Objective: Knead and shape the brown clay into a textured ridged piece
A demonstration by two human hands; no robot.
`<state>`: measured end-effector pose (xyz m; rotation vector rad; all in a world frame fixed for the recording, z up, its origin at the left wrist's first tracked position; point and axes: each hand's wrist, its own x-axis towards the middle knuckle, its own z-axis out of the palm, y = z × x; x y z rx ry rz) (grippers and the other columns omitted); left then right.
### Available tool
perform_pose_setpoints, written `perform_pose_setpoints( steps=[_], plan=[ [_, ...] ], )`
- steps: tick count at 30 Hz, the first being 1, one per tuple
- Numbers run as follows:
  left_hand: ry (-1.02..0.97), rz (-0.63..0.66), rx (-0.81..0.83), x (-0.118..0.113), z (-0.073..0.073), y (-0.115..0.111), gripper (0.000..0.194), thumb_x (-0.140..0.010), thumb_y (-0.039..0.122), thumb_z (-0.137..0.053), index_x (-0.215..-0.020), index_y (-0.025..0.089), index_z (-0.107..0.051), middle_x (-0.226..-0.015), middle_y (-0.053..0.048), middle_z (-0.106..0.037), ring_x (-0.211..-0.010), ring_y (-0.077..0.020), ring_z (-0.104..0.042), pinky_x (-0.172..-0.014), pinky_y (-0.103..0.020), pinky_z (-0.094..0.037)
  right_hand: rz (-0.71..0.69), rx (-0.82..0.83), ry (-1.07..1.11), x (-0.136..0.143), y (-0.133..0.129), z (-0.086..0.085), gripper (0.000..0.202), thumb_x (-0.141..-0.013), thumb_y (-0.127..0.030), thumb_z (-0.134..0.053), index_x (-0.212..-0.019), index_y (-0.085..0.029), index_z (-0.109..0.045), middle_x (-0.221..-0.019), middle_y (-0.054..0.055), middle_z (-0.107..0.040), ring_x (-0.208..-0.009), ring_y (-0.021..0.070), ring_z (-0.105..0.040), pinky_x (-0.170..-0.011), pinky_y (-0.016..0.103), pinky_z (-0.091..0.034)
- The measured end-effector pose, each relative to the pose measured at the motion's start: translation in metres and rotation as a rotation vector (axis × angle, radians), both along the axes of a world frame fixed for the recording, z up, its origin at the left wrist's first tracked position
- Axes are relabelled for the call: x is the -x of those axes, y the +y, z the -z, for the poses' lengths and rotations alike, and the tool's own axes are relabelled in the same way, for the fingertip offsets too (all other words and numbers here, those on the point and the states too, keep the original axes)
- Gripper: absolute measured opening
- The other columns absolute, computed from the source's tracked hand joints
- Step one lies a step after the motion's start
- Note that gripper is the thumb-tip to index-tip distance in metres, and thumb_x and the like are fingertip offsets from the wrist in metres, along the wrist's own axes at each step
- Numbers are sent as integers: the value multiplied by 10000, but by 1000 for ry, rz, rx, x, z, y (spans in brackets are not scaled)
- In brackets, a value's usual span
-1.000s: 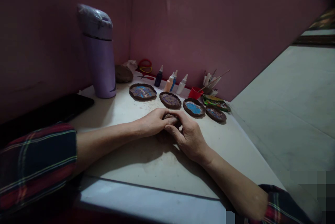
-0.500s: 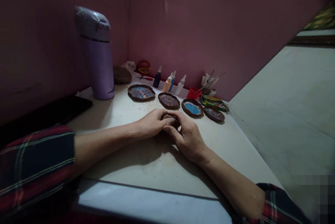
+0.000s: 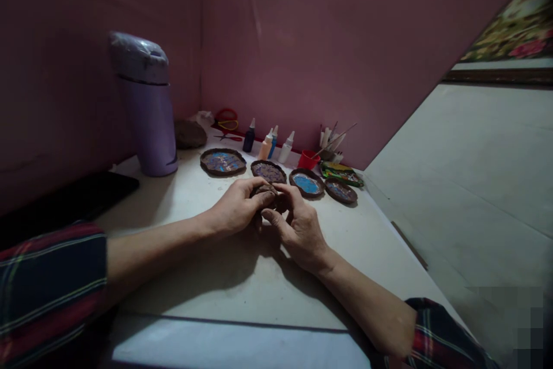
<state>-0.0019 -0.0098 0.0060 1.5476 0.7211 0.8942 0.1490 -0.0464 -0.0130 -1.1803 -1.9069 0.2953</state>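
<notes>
Above the table's middle, a lump of brown clay (image 3: 264, 189) is between my two hands, mostly covered by the fingers. My left hand (image 3: 237, 208) is closed around it, thumb pressed on the near side. From the right, my right hand (image 3: 303, 235) curls its fingers against the clay, its thumb a little apart from the left one. Just beyond the hands lie shallow brown clay dishes: one with blue and brown marks (image 3: 223, 162), one purplish (image 3: 268, 172), one filled with blue (image 3: 306, 183) and a small darker one (image 3: 341, 190).
A purple tumbler (image 3: 151, 121) stands at the left, near a black flat device (image 3: 103, 190). Along the back are a big clay lump (image 3: 190, 134), scissors (image 3: 227, 120), paint bottles (image 3: 265, 147), a red cup (image 3: 309, 159), brushes (image 3: 334, 141) and a green packet (image 3: 341, 173).
My right hand has loosened slightly, and its thumb and fingers have opened a small gap from the left hand. The whole view has shifted a little.
</notes>
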Motion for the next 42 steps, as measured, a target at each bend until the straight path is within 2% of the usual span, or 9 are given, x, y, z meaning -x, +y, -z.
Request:
perform_pose_setpoints(
  steps=[7,12,15,17,18,23,30,37,42],
  plan=[
    [-62,-12,-29,-1,4,2,272,-772,382,-601,-836,120,-565,-669,7,-562,-418,-67,-509,-362,-174,-429,17,-2,11,0,-1,1,449,-824,-327,-592,-1224,-187,-442,-892,44,-645,-712,162,-601,-601,268,-466],
    [-74,125,88,3,9,10,315,-788,439,-585,-869,136,-549,-677,7,-561,-468,-94,-557,-407,-198,-465,41,-3,17,0,-1,-1,395,-827,-305,-583,-1194,-190,-494,-987,63,-643,-825,182,-606,-636,271,-476],
    [-171,198,159,4,7,9,358,-769,425,-624,-977,138,-571,-833,-42,-609,-625,-113,-606,-523,-199,-492,68,-21,37,-1,-1,-2,392,-829,-296,-576,-1201,-195,-504,-1025,71,-633,-852,186,-595,-651,280,-482],
    [-249,242,251,4,5,7,410,-807,496,-540,-1003,138,-578,-843,-62,-613,-609,-127,-600,-510,-232,-491,69,-41,39,-2,-1,-2,384,-822,-275,-580,-1195,-203,-520,-1055,75,-615,-868,189,-585,-654,284,-484],
    [-285,241,275,4,4,7,431,-817,517,-511,-984,128,-593,-855,-74,-617,-623,-129,-598,-517,-235,-489,64,-49,36,-2,-1,-2,382,-814,-260,-586,-1188,-207,-529,-1058,74,-607,-876,190,-580,-656,284,-485],
    [-242,132,267,4,6,7,341,-732,411,-670,-908,125,-610,-848,-67,-643,-643,-122,-600,-551,-219,-481,40,-66,29,-2,-2,-2,391,-787,-212,-605,-1173,-225,-540,-993,53,-598,-879,188,-567,-667,284,-483],
    [-161,88,141,3,7,9,305,-740,351,-669,-928,118,-616,-780,-34,-635,-585,-99,-590,-517,-196,-476,22,-75,72,-2,-3,-2,378,-807,-259,-606,-1173,-217,-526,-1026,64,-600,-891,188,-570,-667,284,-486],
    [-201,73,90,1,4,5,312,-709,304,-686,-926,109,-578,-722,-24,-627,-476,-113,-593,-467,-250,-519,-2,-96,94,-2,-3,-2,388,-816,-262,-600,-1191,-221,-510,-1053,76,-584,-922,200,-571,-672,294,-498],
    [-213,52,76,2,4,4,303,-702,287,-695,-920,113,-574,-732,-25,-630,-473,-103,-592,-461,-229,-512,-7,-99,94,-2,-3,-3,389,-819,-265,-597,-1195,-229,-505,-1056,75,-582,-929,204,-571,-686,308,-503]
  ],
)
